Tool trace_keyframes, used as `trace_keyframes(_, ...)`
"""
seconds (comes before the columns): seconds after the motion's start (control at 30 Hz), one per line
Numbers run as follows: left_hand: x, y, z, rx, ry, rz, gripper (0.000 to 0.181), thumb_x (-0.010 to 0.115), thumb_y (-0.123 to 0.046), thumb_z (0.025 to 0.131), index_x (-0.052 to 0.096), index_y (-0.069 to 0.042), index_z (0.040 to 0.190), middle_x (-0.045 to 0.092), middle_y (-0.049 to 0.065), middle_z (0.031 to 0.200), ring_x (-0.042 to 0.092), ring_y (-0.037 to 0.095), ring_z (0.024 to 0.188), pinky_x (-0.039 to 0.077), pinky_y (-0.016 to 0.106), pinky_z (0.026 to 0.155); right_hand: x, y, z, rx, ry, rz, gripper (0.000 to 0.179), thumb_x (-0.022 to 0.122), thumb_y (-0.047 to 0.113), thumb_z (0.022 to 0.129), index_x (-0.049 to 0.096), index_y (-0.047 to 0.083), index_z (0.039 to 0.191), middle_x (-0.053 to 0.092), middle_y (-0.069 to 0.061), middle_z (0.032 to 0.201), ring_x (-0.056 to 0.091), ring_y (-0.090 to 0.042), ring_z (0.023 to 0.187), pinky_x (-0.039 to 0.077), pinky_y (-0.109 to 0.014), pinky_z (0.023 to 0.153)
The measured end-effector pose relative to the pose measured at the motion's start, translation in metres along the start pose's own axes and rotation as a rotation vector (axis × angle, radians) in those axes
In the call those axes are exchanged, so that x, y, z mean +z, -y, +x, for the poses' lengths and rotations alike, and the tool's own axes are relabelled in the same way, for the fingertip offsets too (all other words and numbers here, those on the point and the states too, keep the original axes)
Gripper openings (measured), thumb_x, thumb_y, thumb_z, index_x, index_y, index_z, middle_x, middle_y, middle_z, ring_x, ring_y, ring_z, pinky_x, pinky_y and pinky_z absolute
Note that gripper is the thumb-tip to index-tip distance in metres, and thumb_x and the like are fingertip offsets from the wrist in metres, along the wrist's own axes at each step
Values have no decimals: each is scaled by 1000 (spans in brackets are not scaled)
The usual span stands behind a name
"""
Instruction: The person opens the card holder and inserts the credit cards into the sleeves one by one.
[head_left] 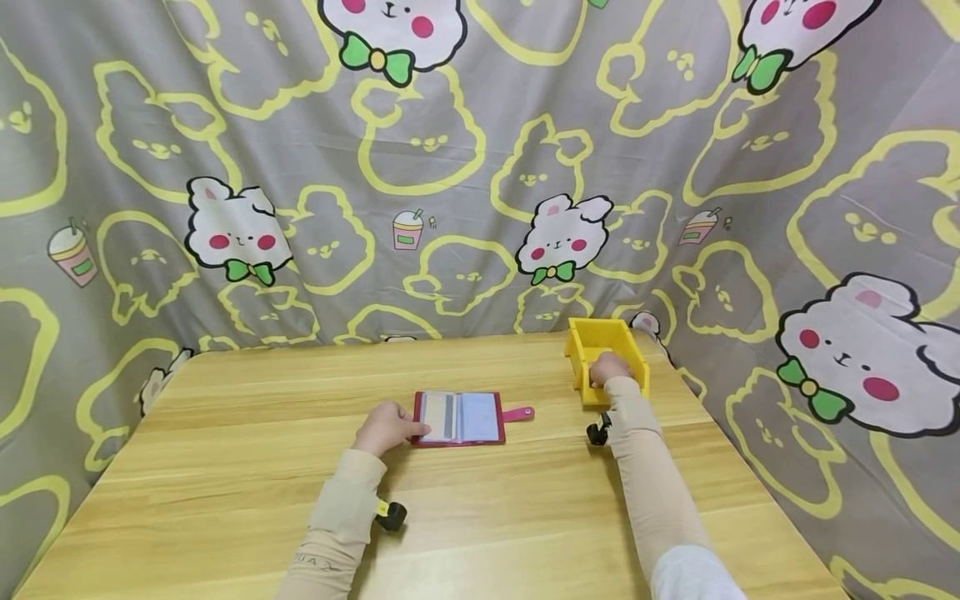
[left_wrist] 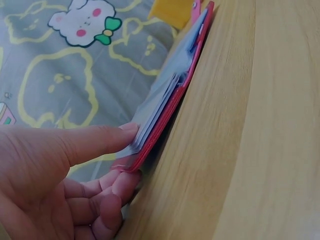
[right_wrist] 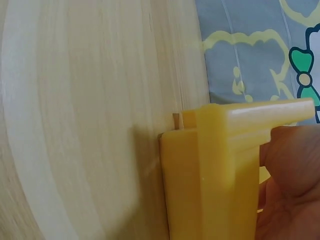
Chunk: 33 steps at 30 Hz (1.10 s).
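Observation:
An open red card holder (head_left: 480, 418) with clear plastic sleeves lies on the table, its pink snap strap (head_left: 519, 413) pointing right. My left hand (head_left: 387, 427) pinches its left edge. In the left wrist view the thumb (left_wrist: 107, 140) presses on the stacked sleeves (left_wrist: 159, 107) while the other fingers curl under the red cover. My right hand (head_left: 611, 368) reaches down into a yellow plastic bin (head_left: 577, 367) at the far right of the table. In the right wrist view the bin's wall (right_wrist: 215, 175) hides most of that hand, and its fingertips cannot be seen.
The wooden table (head_left: 225, 467) ends at the back against a grey curtain (head_left: 465, 200) with cartoon rabbits, which also runs along both sides. A black wrist camera (head_left: 392, 517) is strapped to the left forearm, and another black camera (head_left: 597, 431) to the right.

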<state>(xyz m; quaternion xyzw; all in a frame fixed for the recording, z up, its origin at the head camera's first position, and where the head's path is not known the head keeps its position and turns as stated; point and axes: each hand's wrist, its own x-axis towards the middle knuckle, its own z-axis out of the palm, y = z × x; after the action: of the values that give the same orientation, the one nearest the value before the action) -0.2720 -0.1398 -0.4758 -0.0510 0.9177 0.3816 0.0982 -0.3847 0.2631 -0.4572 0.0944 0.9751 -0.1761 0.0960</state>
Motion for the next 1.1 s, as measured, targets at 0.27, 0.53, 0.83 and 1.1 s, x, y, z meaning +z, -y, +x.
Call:
trace_keyframes(0.27, 1, 5, 3, 9, 13, -45, 51, 80, -34, 78, 41, -16, 51, 40, -5, 47, 34, 11, 47, 27, 25, 48, 3, -3, 1, -29, -73, 53, 20, 50, 14, 90, 61, -3, 88, 61, -24, 96, 53, -35, 87, 46, -45, 82)
trace_keyframes(0.53, 2, 8, 6, 14, 15, -49, 51, 81, -34, 77, 40, -16, 52, 38, -5, 49, 33, 11, 49, 27, 25, 49, 2, -11, 5, -47, -163, 203, 11, 46, 0, 82, 54, -1, 75, 52, -15, 75, 47, -26, 68, 41, -32, 63)
trace_keyframes(0.83, 0, 8, 5, 24, 6, -36, 49, 81, -35, 76, 42, -16, 52, 43, -4, 50, 36, 12, 49, 27, 26, 49, -19, -11, 0, -94, -243, 175, 27, 41, -1, 82, 37, 10, 57, 34, -3, 55, 35, -20, 55, 34, -30, 55)
trace_keyframes(1.1, 0, 8, 4, 14, 5, -41, 47, 82, -35, 76, 44, -15, 56, 46, -2, 55, 38, 13, 52, 29, 26, 51, -45, -9, -13, -64, -257, 383, 15, 50, 2, 86, 53, -1, 71, 51, -11, 68, 46, -22, 62, 36, -27, 55)
